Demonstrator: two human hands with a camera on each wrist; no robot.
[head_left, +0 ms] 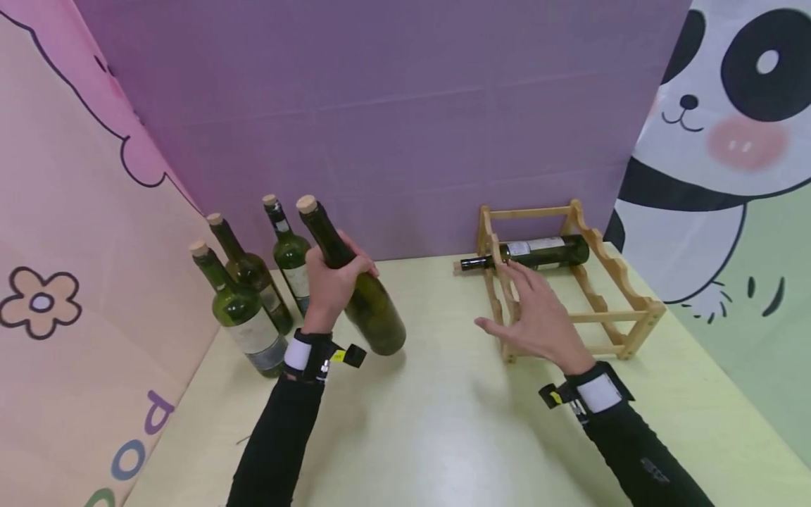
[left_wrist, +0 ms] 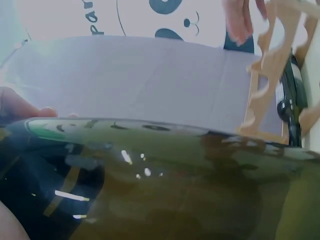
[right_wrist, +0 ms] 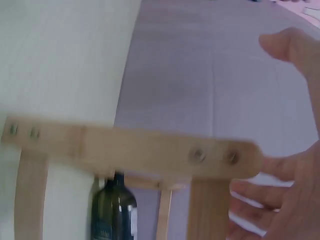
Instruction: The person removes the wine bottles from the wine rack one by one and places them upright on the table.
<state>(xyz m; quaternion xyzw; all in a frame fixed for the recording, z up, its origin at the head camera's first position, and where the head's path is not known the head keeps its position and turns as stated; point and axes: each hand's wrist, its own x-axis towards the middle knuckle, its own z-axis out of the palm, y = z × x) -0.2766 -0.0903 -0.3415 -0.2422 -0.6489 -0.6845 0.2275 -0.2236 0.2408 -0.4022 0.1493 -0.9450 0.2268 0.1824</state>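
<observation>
My left hand point(head_left: 332, 285) grips a green wine bottle point(head_left: 378, 317) around its shoulder and neck. The bottle is corked and leans, its neck toward the upper left and its base just above or on the table; I cannot tell which. Its dark glass point(left_wrist: 175, 185) fills the lower left wrist view. Over the left side of a wooden wine rack point(head_left: 643, 317) is my right hand point(head_left: 538, 313), fingers spread and thumb apart, holding nothing. Whether its fingers touch the rack is unclear. One corked wine bottle point(head_left: 573, 250) lies in the rack's far row, neck pointing left.
Three corked green wine bottles stand at the left: a front one point(head_left: 253, 331), one behind it point(head_left: 253, 271) and another point(head_left: 291, 250) near the purple backdrop point(head_left: 393, 127). The pale table point(head_left: 431, 422) spans below both arms. A panda-print wall point(head_left: 703, 162) rises at the right.
</observation>
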